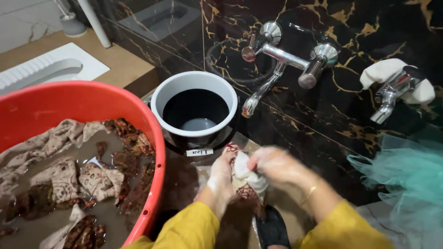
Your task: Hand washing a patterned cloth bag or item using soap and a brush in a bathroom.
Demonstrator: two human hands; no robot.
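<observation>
The step in hand appears to be hand-scrubbing one garment: both hands, coated in white lather, work a bunched piece of patterned maroon-and-cream cloth over the wet floor, just right of the red plastic tub and in front of the white-rimmed dark bucket.

The left hand wraps around the left side of the cloth, fingers curled closed on it. The right hand presses the cloth from the right; its fingers are clenched on a fold, with no open gap visible.

The tub holds murky brown water and more soaking patterned fabric. A chrome mixer tap projects from the black marble wall above the bucket; a second chrome tap sits further right, above a teal net fabric at the right edge.

The next move likely calls for a firm two-handed grip while one fold is rubbed against another, with the bundle held low over the floor.
</observation>
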